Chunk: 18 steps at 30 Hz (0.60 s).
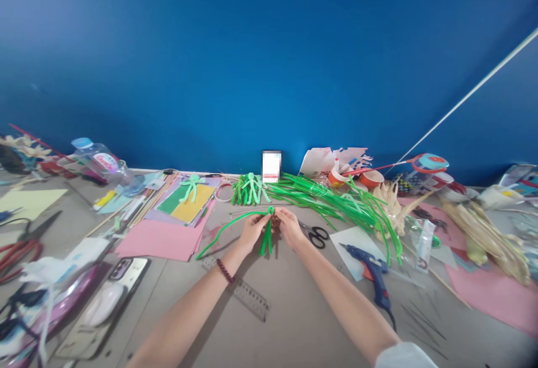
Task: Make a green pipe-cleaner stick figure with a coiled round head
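Observation:
My left hand (252, 229) and my right hand (289, 226) meet over the grey table (294, 312), both pinched on a bunch of green pipe cleaners (266, 234). The bunch hangs down between my fingers, and one long strand (218, 233) trails off to the left over the table. A small loop sticks up at the top of the bunch. A bead bracelet (225, 270) is on my left wrist. Finished green pipe-cleaner figures (250, 189) lie just behind my hands.
Scissors (316, 236) and a blue glue gun (374, 273) lie right of my hands, a clear ruler (244, 289) below them. Loose green pipe cleaners (336, 203) spread at the right. Pink paper (163, 239), coloured sheets (187, 200), a phone (121, 270) and a bottle (103, 163) sit left.

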### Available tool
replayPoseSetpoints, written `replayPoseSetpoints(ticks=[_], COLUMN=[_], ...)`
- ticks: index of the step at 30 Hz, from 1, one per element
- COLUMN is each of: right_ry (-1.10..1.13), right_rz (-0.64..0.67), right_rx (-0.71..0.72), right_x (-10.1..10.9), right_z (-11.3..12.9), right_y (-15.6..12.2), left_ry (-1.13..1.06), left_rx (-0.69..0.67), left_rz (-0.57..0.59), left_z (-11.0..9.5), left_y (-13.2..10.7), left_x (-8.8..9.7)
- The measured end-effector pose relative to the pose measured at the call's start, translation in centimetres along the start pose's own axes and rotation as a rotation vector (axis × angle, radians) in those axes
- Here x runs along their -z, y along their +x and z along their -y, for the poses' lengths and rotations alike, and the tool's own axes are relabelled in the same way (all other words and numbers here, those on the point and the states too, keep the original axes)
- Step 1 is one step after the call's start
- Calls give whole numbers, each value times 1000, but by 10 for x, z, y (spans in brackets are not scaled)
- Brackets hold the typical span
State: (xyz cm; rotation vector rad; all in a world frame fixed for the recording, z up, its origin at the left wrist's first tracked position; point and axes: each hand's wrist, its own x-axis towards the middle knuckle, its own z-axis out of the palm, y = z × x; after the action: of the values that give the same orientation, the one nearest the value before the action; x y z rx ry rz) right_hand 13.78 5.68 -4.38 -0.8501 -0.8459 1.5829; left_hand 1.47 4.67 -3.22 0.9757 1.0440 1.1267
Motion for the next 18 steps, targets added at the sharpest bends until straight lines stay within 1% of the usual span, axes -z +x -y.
replayPoseSetpoints(ticks=[9, 15, 18], right_ry=[-34, -38, -84], right_rz=[-31, -50, -77], right_rx=[55, 74, 128], right_x=[1, -1, -2], right_z=[-6, -5, -3], right_y=[0, 0, 0], left_ry=[14, 8, 36], left_rx=[14, -56, -98], left_rz=[-18, -26, -58], left_z=[2, -3, -6], left_y=[0, -1, -2], left_x=[1, -3, -3])
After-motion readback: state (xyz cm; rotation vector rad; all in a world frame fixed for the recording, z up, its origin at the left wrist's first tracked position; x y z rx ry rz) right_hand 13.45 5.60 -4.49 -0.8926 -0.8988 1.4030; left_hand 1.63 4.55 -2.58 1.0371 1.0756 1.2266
